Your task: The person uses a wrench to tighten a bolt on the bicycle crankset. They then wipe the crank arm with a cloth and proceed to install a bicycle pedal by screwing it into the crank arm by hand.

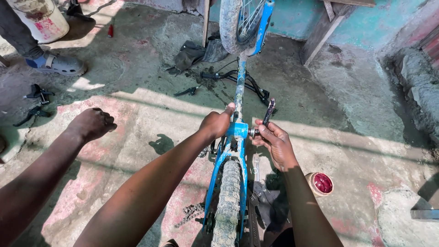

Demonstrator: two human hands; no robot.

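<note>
The bicycle frame (238, 130) is blue painted metal, chipped and dull; its tyre (227, 201) is rough rubber caked with dry mud. The crank arm (268, 112) looks like dark, greasy metal. The floor (151, 123) is coarse concrete — cracked, stained pink. A small tub (321, 183) holds glossy red grease.

The blue bicycle frame (238, 130) stood upside down on the concrete floor, its muddy rear tyre (227, 201) nearest the viewer and the front wheel (238, 23) farthest. A dark crank arm (268, 112) stuck up at the bottom bracket, on the frame's right side.
</note>
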